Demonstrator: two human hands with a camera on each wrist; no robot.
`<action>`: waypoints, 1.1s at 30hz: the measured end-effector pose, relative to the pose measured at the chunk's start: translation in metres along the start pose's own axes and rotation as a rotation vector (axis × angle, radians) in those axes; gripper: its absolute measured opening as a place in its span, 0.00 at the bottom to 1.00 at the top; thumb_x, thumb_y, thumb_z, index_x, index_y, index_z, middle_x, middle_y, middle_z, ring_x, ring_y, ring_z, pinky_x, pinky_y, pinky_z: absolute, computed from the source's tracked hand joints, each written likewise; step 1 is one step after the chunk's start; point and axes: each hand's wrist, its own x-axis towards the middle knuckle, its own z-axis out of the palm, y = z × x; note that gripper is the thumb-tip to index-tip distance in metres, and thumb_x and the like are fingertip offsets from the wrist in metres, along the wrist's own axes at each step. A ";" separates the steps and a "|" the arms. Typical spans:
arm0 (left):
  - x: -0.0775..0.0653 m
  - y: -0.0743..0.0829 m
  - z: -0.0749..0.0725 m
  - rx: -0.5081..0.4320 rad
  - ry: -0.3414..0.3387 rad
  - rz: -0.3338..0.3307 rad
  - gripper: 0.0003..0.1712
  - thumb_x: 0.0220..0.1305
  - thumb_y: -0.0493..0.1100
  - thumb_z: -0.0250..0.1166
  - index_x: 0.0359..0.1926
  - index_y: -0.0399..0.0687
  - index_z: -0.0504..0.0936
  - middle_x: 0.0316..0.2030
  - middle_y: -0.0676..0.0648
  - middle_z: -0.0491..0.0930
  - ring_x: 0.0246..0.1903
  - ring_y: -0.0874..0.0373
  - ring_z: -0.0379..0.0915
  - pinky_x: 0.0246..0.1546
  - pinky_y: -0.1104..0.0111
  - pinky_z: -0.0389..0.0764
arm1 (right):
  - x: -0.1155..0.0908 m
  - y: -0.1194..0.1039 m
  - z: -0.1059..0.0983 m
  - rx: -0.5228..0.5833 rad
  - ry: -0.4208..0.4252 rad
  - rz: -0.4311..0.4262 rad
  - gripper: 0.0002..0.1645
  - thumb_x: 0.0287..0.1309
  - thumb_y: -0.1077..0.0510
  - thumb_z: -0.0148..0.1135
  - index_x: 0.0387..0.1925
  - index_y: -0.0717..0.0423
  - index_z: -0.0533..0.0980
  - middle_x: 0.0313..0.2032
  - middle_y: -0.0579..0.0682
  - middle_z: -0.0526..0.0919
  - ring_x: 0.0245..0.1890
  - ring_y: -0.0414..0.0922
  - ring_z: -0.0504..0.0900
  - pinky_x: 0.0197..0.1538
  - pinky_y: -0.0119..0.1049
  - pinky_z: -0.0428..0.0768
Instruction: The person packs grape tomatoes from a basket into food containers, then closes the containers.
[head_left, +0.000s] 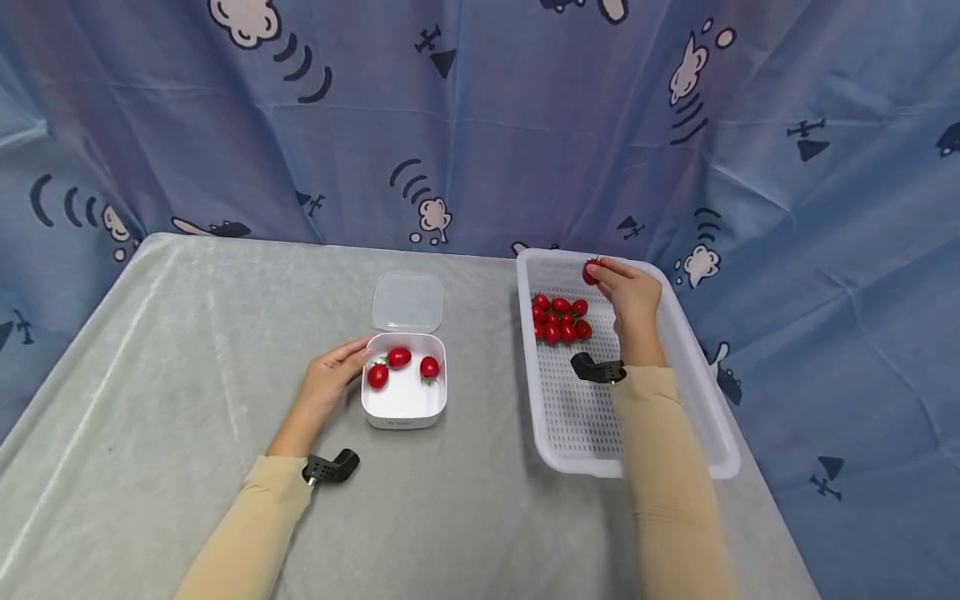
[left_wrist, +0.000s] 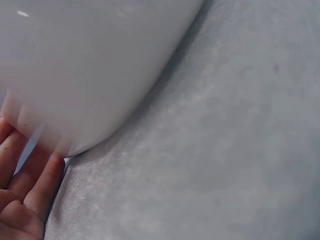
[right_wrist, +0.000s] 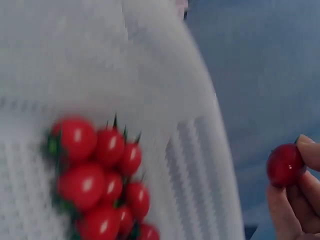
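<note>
Fingers fairly straight, the left hand (head_left: 335, 372) touches the white box (head_left: 405, 402), whose tomatoes (head_left: 378, 376) only the head view shows. Beyond, a sleeve (head_left: 660, 442) hides part of the basket (head_left: 534, 392); at its far end the right hand (head_left: 630, 293) pinches a glossy red tomato (right_wrist: 282, 166) — one edge behind the thumb.

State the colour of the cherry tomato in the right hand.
The cherry tomato is red, seen best in the right wrist view.

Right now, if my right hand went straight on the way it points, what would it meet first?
Probably the far rim of the white perforated basket, with the held cherry tomato leading; height is unclear, so your right hand might clear it toward the blue curtain.
</note>
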 end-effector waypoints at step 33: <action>-0.001 0.002 -0.001 0.031 -0.009 -0.001 0.28 0.70 0.50 0.63 0.65 0.39 0.75 0.56 0.56 0.82 0.52 0.76 0.75 0.57 0.80 0.75 | -0.109 -0.002 0.059 -0.205 -0.448 -0.186 0.24 0.53 0.57 0.75 0.53 0.57 0.83 0.37 0.39 0.87 0.41 0.37 0.82 0.48 0.28 0.81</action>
